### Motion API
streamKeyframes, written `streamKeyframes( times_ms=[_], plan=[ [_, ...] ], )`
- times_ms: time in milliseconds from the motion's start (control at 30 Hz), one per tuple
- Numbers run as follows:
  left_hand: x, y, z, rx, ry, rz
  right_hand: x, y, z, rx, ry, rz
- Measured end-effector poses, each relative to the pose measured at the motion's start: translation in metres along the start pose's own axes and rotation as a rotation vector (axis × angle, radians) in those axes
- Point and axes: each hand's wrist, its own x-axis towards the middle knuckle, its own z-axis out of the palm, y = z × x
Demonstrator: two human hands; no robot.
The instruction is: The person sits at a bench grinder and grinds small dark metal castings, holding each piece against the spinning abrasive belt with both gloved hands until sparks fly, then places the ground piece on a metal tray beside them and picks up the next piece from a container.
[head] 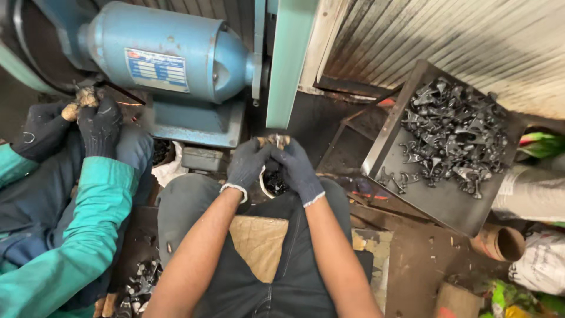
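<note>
Gloves of dark knitted cloth covered both hands of the person, and the left hand (246, 166) and the right hand (299, 171) met in the middle of the view, fingers closed together on a small metal piece (274, 140) held up just under the lower end of the pale green belt guard (287, 59). The forearms were bare and came up from the lap, the elbows apart and the wrists turned inward, so the two hands made a narrow point. Below the hands, between the knees, a white-rimmed container (272, 182) with dark small parts was partly hidden. On the side of the blue motor (170, 53) there was a rectangular label, blue and white with a little red mark in its corner; the print was too small to tell more. To the right, a black metal tray (447, 203) stood tilted against the corrugated wall, and a heap of dark metal castings (456, 132) filled its upper part. A flat piece of brown cardboard (259, 241) lay on the person's lap. At the left, a co-worker in green sleeves (88, 218) held another piece with gloved hands near the machine. White sacks (544, 262) and a cardboard tube (500, 241) lay at the lower right.
</note>
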Motion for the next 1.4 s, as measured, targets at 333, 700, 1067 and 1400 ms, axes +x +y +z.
streamKeyframes(
  times_ms=[333,700,1067,1400],
  plan=[
    [0.014,-0.009,0.011,0.314,0.169,0.262,0.007,0.005,-0.005,-0.194,-0.046,-0.167],
    [0.022,-0.029,0.027,-0.039,0.051,0.255,0.007,0.008,-0.019,-0.329,0.013,-0.087],
    [0.015,-0.028,0.027,-0.094,0.053,0.144,0.004,-0.005,-0.010,-0.392,-0.067,-0.185],
    [-0.005,-0.005,0.021,0.196,-0.033,0.180,-0.011,0.007,-0.019,-0.702,0.315,-0.672]
  ],
)
